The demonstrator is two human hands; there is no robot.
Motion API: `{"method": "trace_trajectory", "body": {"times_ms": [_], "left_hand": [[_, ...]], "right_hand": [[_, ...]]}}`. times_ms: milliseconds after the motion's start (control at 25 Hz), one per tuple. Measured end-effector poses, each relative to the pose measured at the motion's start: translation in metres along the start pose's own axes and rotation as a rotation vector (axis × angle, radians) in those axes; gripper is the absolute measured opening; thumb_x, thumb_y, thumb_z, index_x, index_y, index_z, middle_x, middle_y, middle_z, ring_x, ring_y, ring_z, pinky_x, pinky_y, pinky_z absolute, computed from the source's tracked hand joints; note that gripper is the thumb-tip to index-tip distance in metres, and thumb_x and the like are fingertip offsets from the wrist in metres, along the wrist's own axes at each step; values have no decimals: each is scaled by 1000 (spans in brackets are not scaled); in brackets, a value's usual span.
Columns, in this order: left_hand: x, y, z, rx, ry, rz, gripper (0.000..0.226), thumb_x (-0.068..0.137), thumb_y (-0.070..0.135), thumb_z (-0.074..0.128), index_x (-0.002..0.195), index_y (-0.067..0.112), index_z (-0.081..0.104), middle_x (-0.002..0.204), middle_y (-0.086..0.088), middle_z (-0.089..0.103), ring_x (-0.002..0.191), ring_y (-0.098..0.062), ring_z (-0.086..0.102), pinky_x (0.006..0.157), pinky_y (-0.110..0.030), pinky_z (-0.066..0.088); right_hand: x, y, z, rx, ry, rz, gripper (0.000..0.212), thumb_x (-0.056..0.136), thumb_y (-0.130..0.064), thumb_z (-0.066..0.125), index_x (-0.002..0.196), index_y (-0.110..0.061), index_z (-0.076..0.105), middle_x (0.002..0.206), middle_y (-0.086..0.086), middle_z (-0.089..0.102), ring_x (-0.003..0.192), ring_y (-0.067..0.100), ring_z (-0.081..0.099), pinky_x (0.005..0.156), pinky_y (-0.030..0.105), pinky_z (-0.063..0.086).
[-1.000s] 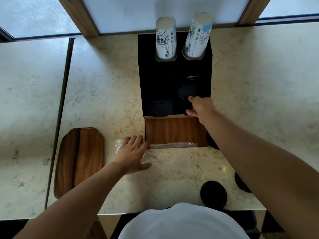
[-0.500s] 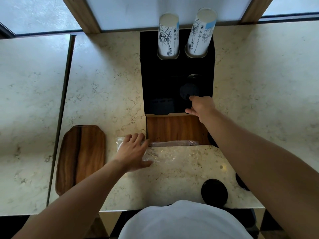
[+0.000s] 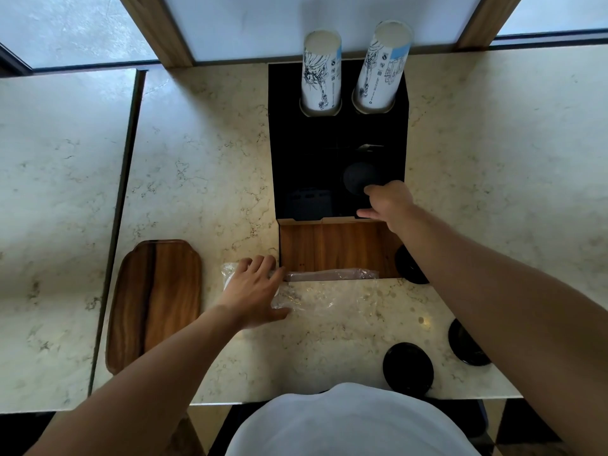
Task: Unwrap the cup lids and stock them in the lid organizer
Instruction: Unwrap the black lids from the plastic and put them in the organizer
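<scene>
Almost nothing is moving since earlier: right hand (image 3: 386,202) is staying over lid organizer (image 3: 335,153), fingers curled, grip on lid (image 3: 357,176) unclear | left hand (image 3: 253,291) is lying flat, fingers apart, on plastic wrap (image 3: 329,302) | risk: lid is catching organizer's edge, tilting.

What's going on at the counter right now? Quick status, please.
Right hand at organizer, by a black lid. Left hand flat on wrap. Three lids loose. Nothing blocking.

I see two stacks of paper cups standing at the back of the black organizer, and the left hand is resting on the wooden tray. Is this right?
Not quite. In the head view the left hand rests on the clear plastic wrap, beside the wooden tray, not on it. The two cup stacks do stand at the back of the black organizer.
</scene>
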State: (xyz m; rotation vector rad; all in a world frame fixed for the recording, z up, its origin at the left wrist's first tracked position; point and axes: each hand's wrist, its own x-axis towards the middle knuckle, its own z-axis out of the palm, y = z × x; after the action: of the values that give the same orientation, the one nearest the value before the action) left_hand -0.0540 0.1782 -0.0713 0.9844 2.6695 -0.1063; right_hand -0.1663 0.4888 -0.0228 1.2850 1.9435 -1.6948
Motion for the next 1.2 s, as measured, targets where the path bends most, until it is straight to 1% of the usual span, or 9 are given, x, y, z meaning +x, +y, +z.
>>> {"method": "trace_trajectory", "body": {"times_ms": [160, 560, 680, 760, 840, 960, 1080, 1120, 1200], "left_hand": [[-1, 0, 0, 1, -1, -3, 86, 72, 83, 47, 127, 17, 58, 120, -9, 56, 110, -31, 50, 98, -49, 46], [0, 1, -1, 7, -6, -5, 87, 73, 83, 50, 131, 17, 56, 122, -9, 56, 111, -30, 51, 99, -49, 45], [-1, 1, -3, 7, -8, -6, 87, 73, 82, 51, 130, 17, 56, 122, -9, 55, 110, -31, 51, 99, -48, 45], [-1, 2, -4, 9, -12, -10, 87, 74, 82, 50, 132, 17, 56, 123, -9, 55, 111, -31, 51, 100, -49, 44], [-1, 3, -5, 9, -22, -20, 88, 74, 83, 48, 133, 18, 55, 124, -9, 55, 113, -31, 51, 101, -49, 43], [-1, 4, -5, 8, -33, -32, 89, 75, 83, 46, 135, 19, 54, 125, -8, 55, 114, -31, 50, 102, -48, 42], [-1, 3, -4, 9, -29, -30, 89, 74, 84, 46, 134, 19, 54, 125, -9, 55, 113, -31, 51, 101, -49, 43], [-1, 3, -3, 8, -27, -30, 88, 74, 84, 46, 134, 19, 54, 124, -9, 55, 113, -31, 51, 101, -49, 43], [-1, 3, -3, 9, -26, -30, 88, 74, 84, 45, 133, 19, 55, 124, -8, 55, 113, -31, 50, 101, -49, 43]], "right_hand": [[-3, -5, 0, -25, 9, -10, 55, 97, -22, 66, 145, -2, 45, 152, 17, 47, 69, 20, 77, 75, 37, 65], [-7, -8, 0, 2, 34, 6, 53, 103, -30, 54, 150, -8, 42, 155, 11, 45, 69, 21, 75, 78, 38, 65], [-4, -4, -3, -18, 31, -16, 50, 102, -31, 56, 144, -6, 48, 149, 12, 52, 67, 21, 75, 77, 39, 65], [-3, -1, -5, -88, 42, -53, 47, 101, -33, 58, 138, -4, 54, 136, 15, 64, 61, 18, 75, 72, 38, 65], [-4, 0, -6, -212, 70, -156, 50, 102, -33, 56, 145, -8, 48, 129, 16, 68, 56, 18, 74, 65, 34, 65], [-7, -1, -5, -320, 81, -310, 54, 105, -29, 50, 156, -22, 34, 133, 17, 65, 58, 23, 75, 57, 34, 64], [-13, -4, -2, -334, 48, -307, 56, 105, -39, 45, 157, -26, 31, 137, 17, 60, 64, 26, 75, 53, 36, 64], [-13, -4, -1, -368, 42, -316, 62, 102, -45, 47, 158, -25, 29, 136, 18, 60, 71, 28, 76, 58, 40, 65], [-11, 0, 1, -470, 32, -361, 80, 93, -51, 56, 159, -21, 22, 141, 20, 53, 99, 35, 72, 80, 49, 63]]}}
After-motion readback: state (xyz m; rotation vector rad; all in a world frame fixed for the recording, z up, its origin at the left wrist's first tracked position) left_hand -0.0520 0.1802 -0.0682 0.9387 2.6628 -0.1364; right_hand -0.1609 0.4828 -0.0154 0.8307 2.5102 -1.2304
